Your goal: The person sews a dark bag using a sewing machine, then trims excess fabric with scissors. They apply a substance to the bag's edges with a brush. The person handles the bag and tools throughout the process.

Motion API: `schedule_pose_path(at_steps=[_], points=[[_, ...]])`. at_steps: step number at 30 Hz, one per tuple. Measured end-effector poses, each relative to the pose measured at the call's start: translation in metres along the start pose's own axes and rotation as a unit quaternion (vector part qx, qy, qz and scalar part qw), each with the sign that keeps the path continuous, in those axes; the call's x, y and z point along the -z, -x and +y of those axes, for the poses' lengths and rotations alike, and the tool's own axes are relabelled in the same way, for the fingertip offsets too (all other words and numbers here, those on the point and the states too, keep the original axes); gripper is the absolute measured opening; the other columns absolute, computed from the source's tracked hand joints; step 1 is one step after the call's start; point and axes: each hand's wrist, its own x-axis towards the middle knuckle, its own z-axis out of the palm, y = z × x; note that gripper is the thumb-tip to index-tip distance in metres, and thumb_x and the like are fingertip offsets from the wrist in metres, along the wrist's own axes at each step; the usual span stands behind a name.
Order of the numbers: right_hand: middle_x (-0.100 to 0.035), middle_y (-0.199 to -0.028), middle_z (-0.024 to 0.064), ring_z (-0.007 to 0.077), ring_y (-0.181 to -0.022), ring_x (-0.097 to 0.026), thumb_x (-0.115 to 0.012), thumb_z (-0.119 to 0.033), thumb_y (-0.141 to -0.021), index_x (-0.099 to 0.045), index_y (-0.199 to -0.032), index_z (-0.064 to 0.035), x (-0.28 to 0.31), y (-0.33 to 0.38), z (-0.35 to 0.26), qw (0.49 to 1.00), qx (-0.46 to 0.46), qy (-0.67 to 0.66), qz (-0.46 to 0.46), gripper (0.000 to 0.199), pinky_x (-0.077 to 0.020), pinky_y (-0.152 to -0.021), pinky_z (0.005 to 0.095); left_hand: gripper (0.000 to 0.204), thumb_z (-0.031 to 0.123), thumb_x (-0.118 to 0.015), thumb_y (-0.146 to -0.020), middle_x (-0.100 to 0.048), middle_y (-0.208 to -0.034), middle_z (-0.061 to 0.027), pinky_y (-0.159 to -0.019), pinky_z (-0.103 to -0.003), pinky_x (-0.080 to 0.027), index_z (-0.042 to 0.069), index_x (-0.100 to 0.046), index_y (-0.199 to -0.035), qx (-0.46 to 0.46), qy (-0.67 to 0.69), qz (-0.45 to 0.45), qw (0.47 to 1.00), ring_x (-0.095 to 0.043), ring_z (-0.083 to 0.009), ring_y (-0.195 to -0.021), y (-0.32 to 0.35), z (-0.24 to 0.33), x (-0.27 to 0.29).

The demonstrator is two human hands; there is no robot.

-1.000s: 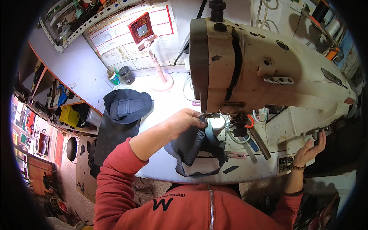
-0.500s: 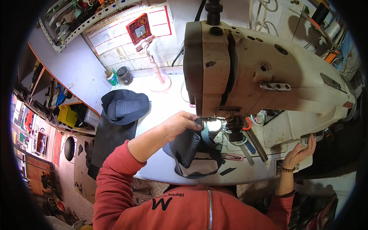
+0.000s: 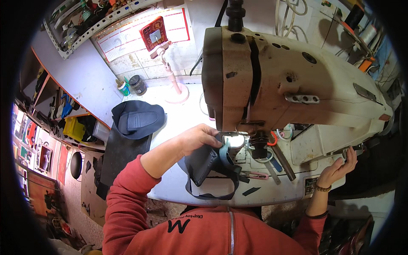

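Observation:
My left hand pinches the upper edge of a dark blue-grey leather-like piece beside the sewing head. The piece looks like a shoe upper, with a stitched panel and a loose curved strip hanging toward the table's front edge. The sewing machine is large and cream coloured, and its head hides the needle area. A bright lamp lights the spot beneath it. At the machine's right end, my right hand is palm up with loosely bent fingers, the tips close to the metal edge; whether they touch cannot be made out.
A similar dark piece lies at the table's left. Behind it stand a jar and a pink phone stand. Scissors, a blue-handled tool and a dark scrap lie right of my work.
The dark piece has shifted slightly left, and its hanging strip has opened into a wider loop. My right hand has moved a little up and right. My left hand keeps its pinch.

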Motion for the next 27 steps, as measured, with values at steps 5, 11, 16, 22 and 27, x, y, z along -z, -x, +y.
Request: schedule_pose_path(at_steps=[5,11,16,22,27], points=[[-0.051,-0.127,0.0232,0.0364,-0.12,-0.046,-0.052,-0.025,-0.095,-0.051,-0.123,0.0026,-0.019,0.028,-0.099,0.95,-0.03,-0.309,-0.046,0.039,-0.0358,-0.1,0.0481,0.008,0.003,-0.064,-0.078,-0.066,-0.079,-0.0035,-0.077,-0.025,-0.044,0.0,-0.069,-0.084,-0.033,-0.006,0.003,0.999,-0.058,-0.0117,-0.077,0.0,0.003,-0.001],[-0.061,-0.094,0.0136,0.0322,-0.079,-0.061,-0.061,0.001,-0.08,-0.06,-0.116,-0.0079,-0.045,0.022,-0.195,0.809,0.002,-0.455,-0.373,0.038,-0.0499,-0.068,0.0381,0.01,0.002,-0.064,-0.078,-0.067,-0.082,-0.0042,-0.081,-0.026,-0.044,0.0,-0.069,-0.087,-0.019,-0.034,0.008,0.999,-0.059,-0.0125,-0.081,0.002,0.006,-0.001],[-0.063,-0.076,0.0094,0.028,-0.066,-0.063,-0.063,0.0,-0.08,-0.065,-0.11,-0.0103,-0.044,0.007,-0.217,0.782,0.034,-0.448,-0.432,0.032,-0.0501,-0.06,0.0342,0.014,0.003,-0.064,-0.078,-0.068,-0.086,-0.0055,-0.081,-0.026,-0.045,-0.001,-0.069,-0.091,-0.021,-0.002,-0.006,1.0,-0.06,-0.013,-0.082,0.002,0.006,-0.002],[-0.066,-0.08,0.0109,0.02,-0.07,-0.065,-0.064,-0.002,-0.082,-0.068,-0.095,-0.0055,-0.036,0.024,-0.226,0.666,-0.135,-0.543,-0.493,0.014,-0.0498,-0.063,0.0308,0.013,0.003,-0.063,-0.079,-0.068,-0.086,-0.0059,-0.08,-0.026,-0.046,-0.001,-0.069,-0.09,0.006,0.019,0.004,1.0,-0.06,-0.0133,-0.081,0.004,0.007,-0.002],[-0.066,-0.087,0.0132,0.0214,-0.08,-0.065,-0.06,-0.002,-0.086,-0.064,-0.103,-0.0034,-0.028,0.029,-0.23,0.658,-0.187,-0.541,-0.489,0.018,-0.0495,-0.071,0.0312,0.011,0.003,-0.063,-0.079,-0.068,-0.084,-0.0052,-0.079,-0.026,-0.046,0.0,-0.069,-0.087,0.013,0.006,0.007,1.0,-0.06,-0.0134,-0.081,0.005,0.008,-0.003]])
